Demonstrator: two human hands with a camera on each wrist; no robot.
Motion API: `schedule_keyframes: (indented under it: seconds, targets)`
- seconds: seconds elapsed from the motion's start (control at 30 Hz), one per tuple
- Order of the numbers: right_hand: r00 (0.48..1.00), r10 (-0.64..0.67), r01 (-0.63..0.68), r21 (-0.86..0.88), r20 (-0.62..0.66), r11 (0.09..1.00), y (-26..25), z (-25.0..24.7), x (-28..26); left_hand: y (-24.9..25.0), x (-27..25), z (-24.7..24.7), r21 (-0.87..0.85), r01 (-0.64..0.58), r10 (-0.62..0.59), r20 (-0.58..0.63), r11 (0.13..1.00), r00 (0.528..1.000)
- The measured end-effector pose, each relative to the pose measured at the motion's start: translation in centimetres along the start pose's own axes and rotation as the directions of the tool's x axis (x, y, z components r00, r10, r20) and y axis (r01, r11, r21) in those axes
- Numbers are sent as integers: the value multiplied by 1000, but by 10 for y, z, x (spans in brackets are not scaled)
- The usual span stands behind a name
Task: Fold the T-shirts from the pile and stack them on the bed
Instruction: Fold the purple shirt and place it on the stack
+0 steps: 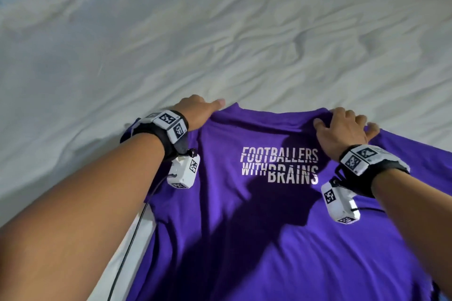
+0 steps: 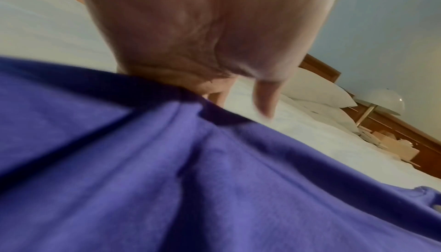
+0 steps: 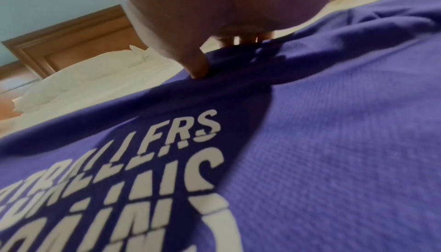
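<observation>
**Purple T-shirt held at both shoulders on the bed**

A purple T-shirt (image 1: pixel 256 227) is spread over the white sheet of the bed (image 1: pixel 220 44), its white lettering "FOOTBALLERS WITH BRAINS" facing up and its collar edge pointing away from the person. The far edge of the shirt is gripped at both ends. The left hand (image 1: pixel 198 111) is placed at the left shoulder of the shirt; in the left wrist view its fingers (image 2: pixel 214 93) are seen curled down behind the cloth, which is bunched into folds beneath the palm. The right hand (image 1: pixel 342 127) is set on the right shoulder, with the thumb (image 3: pixel 197 67) pressed into the fabric and the other fingers curled over the edge, so the cloth is pinched between them. A marked band with a small white camera unit is worn on each wrist. White pillows (image 2: pixel 317 90) are seen against a wooden headboard (image 3: pixel 71 42), and a lamp (image 2: pixel 379 103) stands beside the bed.
</observation>
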State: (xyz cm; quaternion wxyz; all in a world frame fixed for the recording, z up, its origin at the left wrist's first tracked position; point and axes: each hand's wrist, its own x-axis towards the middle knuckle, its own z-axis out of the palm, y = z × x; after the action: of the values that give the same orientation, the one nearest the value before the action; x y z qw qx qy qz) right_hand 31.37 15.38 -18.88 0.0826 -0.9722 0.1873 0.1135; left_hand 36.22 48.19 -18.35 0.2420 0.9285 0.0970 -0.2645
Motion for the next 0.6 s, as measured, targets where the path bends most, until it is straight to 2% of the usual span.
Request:
schedule_keyframes:
  seconds: [0.07,0.13,0.2,0.23,0.4,0.5,0.6]
  targets:
    - [999,-38,38,11,-26,999,-1,2,4,9,6,5,29,-42,42,-23,999,999]
    - [992,-68,81,115,-110,990,-1,1,8,13,8,5,-18,-81,77,-163,997,984]
    - [984,-22,71,268,-179,961,-2,-4,13,13,9,6,-81,-119,89,-309,990,947]
    - [985,2,52,306,-174,950,-3,-4,15,13,9,9,-92,-124,86,-335,988,938]
    - [997,-70,69,50,25,996,-2,5,34,14,15,18,-29,-77,67,-267,997,961]
    - [999,-23,25,72,-27,997,0,3,42,14,13,19,69,-107,124,-332,992,935]
    - [983,66,-34,181,-173,983,-6,10,26,16,-3,31,263,-91,200,-424,960,883]
